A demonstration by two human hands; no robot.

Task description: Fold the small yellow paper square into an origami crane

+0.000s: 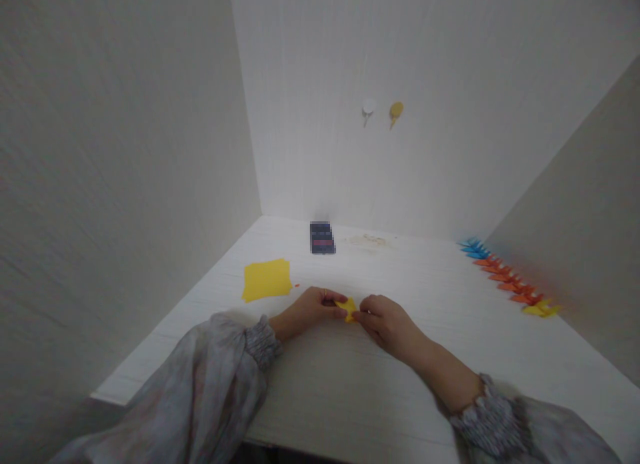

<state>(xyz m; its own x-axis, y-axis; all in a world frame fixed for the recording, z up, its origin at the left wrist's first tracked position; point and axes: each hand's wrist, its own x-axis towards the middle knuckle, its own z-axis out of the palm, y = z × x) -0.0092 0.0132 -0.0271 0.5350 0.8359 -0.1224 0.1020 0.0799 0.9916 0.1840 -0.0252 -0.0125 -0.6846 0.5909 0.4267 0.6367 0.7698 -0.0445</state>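
Observation:
A small piece of folded yellow paper (pixel 349 309) is held between my two hands, just above or on the white table. My left hand (pixel 316 307), with a ring on one finger, pinches its left side between thumb and fingers. My right hand (pixel 386 323) grips the right edge with its fingertips. The fingers cover part of the folds, so the paper's full shape is hard to make out. Left of my left hand lies a stack of flat yellow paper sheets (pixel 267 280).
Along the right wall runs a row of folded paper figures, blue (pixel 475 249), orange (pixel 510 281) and yellow (pixel 542 309). A dark blurred object (pixel 322 238) lies near the back wall. White (pixel 369 107) and yellow (pixel 397 111) hooks are on that wall. The table (pixel 320 391) has walls on three sides.

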